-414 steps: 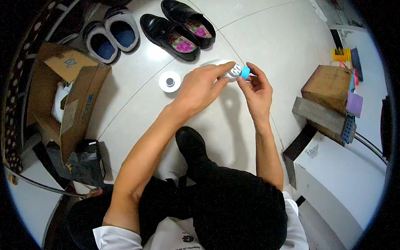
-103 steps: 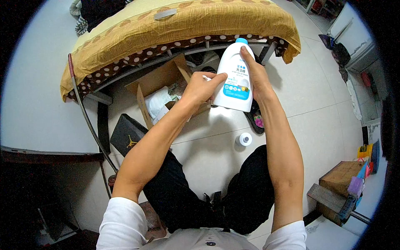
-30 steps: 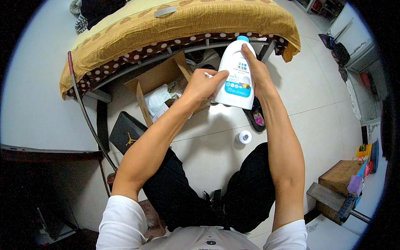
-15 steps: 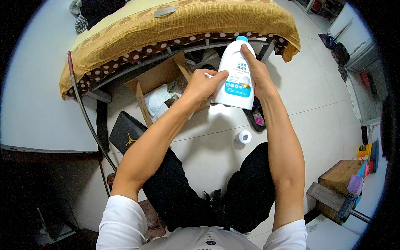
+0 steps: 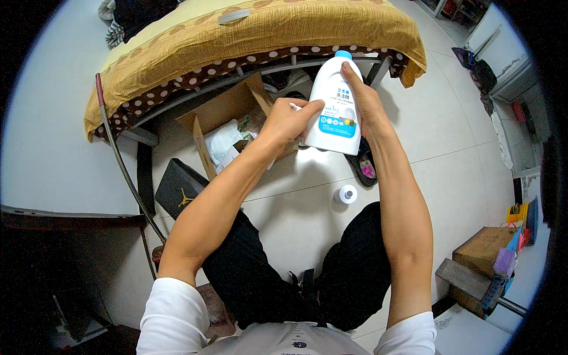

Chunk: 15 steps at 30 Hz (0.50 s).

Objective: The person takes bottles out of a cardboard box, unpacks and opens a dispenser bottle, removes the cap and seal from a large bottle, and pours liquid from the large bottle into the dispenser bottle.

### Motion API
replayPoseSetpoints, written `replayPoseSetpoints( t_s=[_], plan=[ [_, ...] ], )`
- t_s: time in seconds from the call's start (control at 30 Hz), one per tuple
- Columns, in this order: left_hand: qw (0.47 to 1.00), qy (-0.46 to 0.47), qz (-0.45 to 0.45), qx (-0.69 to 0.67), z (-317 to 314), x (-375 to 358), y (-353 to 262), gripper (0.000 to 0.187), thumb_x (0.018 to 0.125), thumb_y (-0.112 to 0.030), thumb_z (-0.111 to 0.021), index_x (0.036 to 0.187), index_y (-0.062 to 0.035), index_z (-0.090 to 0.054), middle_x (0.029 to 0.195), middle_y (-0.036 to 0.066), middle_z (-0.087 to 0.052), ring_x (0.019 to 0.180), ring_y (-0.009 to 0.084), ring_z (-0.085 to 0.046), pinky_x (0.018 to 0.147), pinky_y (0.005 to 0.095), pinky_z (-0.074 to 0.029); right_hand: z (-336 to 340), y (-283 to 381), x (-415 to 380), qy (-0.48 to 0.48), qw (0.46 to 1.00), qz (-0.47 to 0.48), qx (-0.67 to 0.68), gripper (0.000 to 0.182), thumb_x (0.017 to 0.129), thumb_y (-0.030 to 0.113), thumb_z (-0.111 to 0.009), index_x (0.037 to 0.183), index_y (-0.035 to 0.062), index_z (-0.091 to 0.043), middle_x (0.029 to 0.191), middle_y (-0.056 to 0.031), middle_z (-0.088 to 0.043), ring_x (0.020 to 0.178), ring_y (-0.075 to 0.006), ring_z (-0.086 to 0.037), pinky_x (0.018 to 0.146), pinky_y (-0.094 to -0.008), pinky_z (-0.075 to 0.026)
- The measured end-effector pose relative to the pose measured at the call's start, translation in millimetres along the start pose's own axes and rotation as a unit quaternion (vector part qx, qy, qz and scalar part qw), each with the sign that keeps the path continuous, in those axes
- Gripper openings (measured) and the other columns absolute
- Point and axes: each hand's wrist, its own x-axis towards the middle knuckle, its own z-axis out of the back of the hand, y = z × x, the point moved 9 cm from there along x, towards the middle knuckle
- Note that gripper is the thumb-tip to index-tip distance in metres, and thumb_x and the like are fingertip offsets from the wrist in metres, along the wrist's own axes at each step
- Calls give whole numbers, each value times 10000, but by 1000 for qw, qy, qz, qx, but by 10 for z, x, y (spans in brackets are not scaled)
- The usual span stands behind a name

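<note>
A white dish soap bottle [image 5: 335, 112] with a blue cap and a blue-and-white label is held up in front of me, its label towards me. My right hand [image 5: 368, 106] grips its right side, thumb lying across the upper front near the cap. On the other side my left hand [image 5: 289, 121] is closed, its thumb pressed to the front beside the label. A small white piece shows between the left fingers; I cannot make out what it is. The fingers behind the bottle are hidden.
A small white bottle [image 5: 346, 194] stands on the tiled floor. Beyond my left arm are an open cardboard box [image 5: 204, 151] and a black shoebox [image 5: 177, 186]. The bed [image 5: 248, 38] is ahead, with dark shoes [image 5: 363, 168] before it. A curved metal rod [image 5: 121, 154] leans at left.
</note>
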Motion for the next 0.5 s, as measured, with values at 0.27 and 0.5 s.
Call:
replayPoseSetpoints(
  t_s=[0.27, 0.5],
  plan=[
    [1000, -1, 8, -7, 0, -2, 6, 441, 955, -414, -778, 1033, 19, -804, 636, 48, -640, 491, 112, -541, 454, 276, -389, 21, -27, 27, -5, 1000, -5, -14, 920, 914, 645, -754, 1236, -205, -616, 1014, -250, -744, 890, -287, -787, 766, -377, -651],
    [1000, -1, 12, -18, -2, -7, 17, 417, 967, -409, -767, 980, 6, -799, 630, 40, -634, 489, 112, -535, 452, 276, -383, 36, -1, -6, -15, 999, 7, -35, 906, 899, 641, -774, 1218, -193, -624, 1006, -253, -744, 875, -286, -787, 738, -373, -652]
  ],
)
